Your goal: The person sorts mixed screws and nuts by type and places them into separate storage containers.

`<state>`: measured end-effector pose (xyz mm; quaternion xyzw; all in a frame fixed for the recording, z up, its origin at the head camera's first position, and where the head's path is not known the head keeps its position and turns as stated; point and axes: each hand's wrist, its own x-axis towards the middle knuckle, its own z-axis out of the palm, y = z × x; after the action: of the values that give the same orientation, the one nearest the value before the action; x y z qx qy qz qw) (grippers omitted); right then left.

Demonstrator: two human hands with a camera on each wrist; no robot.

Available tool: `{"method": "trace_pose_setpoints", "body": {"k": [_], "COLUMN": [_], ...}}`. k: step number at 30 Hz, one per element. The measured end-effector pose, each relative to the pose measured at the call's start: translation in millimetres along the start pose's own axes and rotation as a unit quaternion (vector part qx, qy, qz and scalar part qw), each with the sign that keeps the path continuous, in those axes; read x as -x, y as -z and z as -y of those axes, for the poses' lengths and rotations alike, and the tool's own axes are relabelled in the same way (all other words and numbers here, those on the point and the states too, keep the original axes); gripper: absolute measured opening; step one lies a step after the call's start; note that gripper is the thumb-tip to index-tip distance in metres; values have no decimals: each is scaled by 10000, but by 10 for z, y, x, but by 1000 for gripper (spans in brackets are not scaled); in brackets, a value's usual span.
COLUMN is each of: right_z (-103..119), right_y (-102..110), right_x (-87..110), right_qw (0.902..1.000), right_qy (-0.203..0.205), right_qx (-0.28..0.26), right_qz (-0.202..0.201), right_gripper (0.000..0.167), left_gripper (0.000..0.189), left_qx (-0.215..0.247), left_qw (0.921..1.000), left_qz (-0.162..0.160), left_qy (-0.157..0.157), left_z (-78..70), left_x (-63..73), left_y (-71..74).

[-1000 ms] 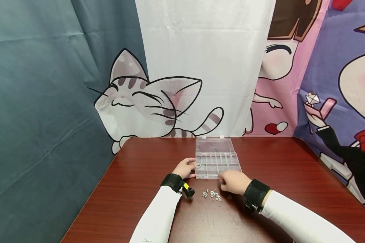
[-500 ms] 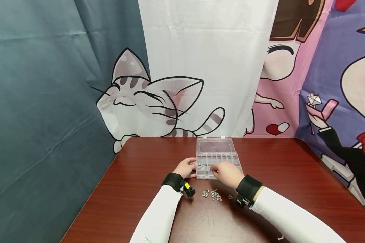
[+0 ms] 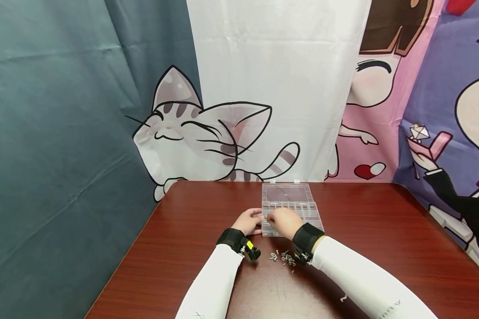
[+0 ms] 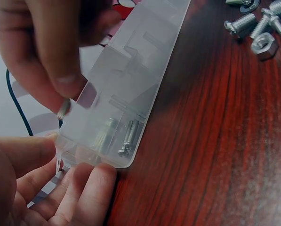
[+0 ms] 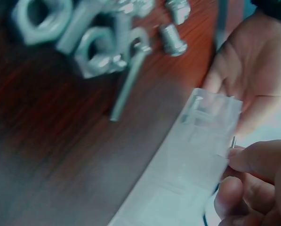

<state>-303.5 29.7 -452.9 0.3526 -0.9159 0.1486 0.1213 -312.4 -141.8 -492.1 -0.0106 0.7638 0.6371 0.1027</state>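
A clear plastic compartment box (image 3: 314,218) lies on the table with its lid (image 3: 287,193) folded back. My left hand (image 3: 247,222) holds the box's left end, thumb at the rim and fingers along the side wall. Over the left compartments, my right hand (image 3: 285,221) pinches a small screw (image 4: 63,109) between thumb and finger; its tip (image 5: 233,142) also shows in the right wrist view. Several screws (image 4: 127,139) lie inside the end compartments, visible through the wall. The right hand covers part of the box in the head view.
In front of the box lies a loose pile of hardware (image 3: 287,258), with hex nuts (image 4: 265,45) and short screws (image 4: 241,24) among it. A longer thin screw (image 5: 128,87) lies at the pile's edge. A printed cloth (image 3: 231,137) hangs behind the table.
My right hand has moved left and away from me, from the box's front edge to over its left compartments. My left hand stays at the box's left end.
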Motion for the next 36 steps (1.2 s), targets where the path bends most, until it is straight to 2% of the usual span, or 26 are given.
{"method": "trace_pose_setpoints", "body": {"k": [6,16,25,36], "right_z": [-12,-74,-128,-128], "right_y": [-15,-56,-84,71], "right_x": [1,5,53,299], "right_qw": [9995,9995,9993,9961], "right_qy": [-221,66,-12,40], "right_qx": [43,154,-230,-885], "right_qz": [221,251,280,27], "right_gripper": [14,11,6,5], "left_gripper": [43,44,44,45], "left_qx": [-82,-113,-39,39], "left_qw": [10000,9999,9999,9999], "left_qz": [-15,-9,57,103], "left_qy": [-32,-100,-100,-69], "left_z": [-30,-44,-10,-3], "left_x": [11,9,25,3], "left_y": [-21,-24,-17,-5]}}
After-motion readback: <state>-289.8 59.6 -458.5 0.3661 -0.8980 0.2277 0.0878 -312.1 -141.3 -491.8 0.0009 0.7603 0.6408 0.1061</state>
